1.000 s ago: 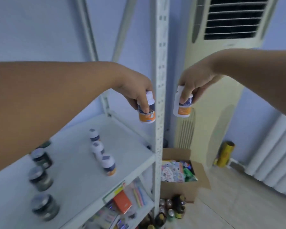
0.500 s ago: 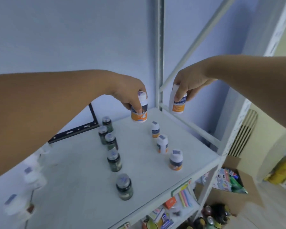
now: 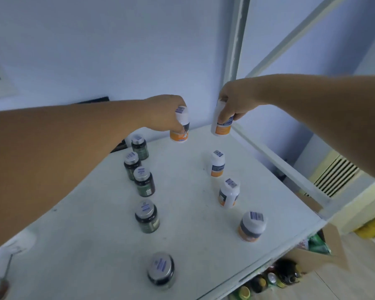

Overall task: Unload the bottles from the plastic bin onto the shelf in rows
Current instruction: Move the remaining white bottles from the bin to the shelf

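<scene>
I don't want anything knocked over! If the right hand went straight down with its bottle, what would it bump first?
Probably just the bare shelf. The right hand holds its white bottle behind the rearmost standing white bottle, seemingly clear of it, though depth is unclear.

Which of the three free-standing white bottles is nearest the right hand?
The rearmost white bottle, in front of the right hand; the other two stand farther forward.

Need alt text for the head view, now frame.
The left hand and right hand grip the left bottle and right bottle, both white and orange, at the back of a white shelf. On it stand a row of three white bottles on the right and five dark bottles on the left.
</scene>
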Action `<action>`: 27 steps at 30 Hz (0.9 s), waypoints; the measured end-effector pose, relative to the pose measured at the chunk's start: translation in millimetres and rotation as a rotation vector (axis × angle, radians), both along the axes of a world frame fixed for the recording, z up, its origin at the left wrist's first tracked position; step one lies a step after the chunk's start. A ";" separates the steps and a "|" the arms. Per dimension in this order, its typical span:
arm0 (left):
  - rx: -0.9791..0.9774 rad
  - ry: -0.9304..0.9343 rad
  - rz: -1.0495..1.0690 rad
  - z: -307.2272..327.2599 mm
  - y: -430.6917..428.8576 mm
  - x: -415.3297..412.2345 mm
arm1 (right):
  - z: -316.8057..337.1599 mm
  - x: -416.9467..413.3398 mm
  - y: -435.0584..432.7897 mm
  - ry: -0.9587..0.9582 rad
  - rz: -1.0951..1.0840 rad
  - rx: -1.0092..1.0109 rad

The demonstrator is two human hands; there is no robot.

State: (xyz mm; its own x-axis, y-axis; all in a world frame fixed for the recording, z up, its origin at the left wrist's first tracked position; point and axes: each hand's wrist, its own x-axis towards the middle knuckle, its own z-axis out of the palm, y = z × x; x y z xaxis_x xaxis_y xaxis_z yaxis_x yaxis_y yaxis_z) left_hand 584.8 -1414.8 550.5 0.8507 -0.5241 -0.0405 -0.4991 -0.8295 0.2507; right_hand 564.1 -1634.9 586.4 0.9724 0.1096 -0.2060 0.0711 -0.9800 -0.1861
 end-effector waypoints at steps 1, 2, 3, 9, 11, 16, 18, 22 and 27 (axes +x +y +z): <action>-0.015 0.011 0.019 -10.3 -4.1 14.1 | -10.6 14.4 -1.7 0.014 0.013 -0.021; -0.027 0.024 0.038 -20.8 -8.8 27.6 | -21.6 27.9 -3.1 0.032 0.026 -0.037; -0.035 0.038 0.057 -31.3 -13.5 40.5 | -32.5 40.5 -4.2 0.050 0.040 -0.052; -0.140 0.128 0.179 -96.4 -38.5 103.0 | -88.2 93.6 -11.0 0.127 0.112 -0.116; -0.142 0.164 0.189 -114.4 -45.4 116.6 | -103.5 104.1 -13.3 0.155 0.107 -0.090; -0.172 0.227 0.191 -137.7 -58.5 128.5 | -135.7 117.1 -11.9 0.193 0.143 -0.080; -0.169 0.229 0.195 -139.9 -58.6 130.7 | -141.1 117.3 -10.9 0.198 0.149 -0.069; -0.115 0.207 0.206 -133.5 -49.8 128.9 | -135.9 108.5 -9.0 0.178 0.132 -0.036; -0.066 0.180 0.152 -111.9 -33.0 99.6 | -109.0 79.2 -8.0 0.113 0.050 -0.105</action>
State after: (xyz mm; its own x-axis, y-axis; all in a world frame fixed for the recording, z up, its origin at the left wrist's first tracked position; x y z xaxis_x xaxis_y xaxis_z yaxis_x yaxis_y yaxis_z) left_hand 684.4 -1447.8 438.6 0.9020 -0.3975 -0.1684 -0.3126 -0.8705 0.3802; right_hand 643.3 -1642.9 477.4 0.9362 0.1291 -0.3270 0.1043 -0.9902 -0.0924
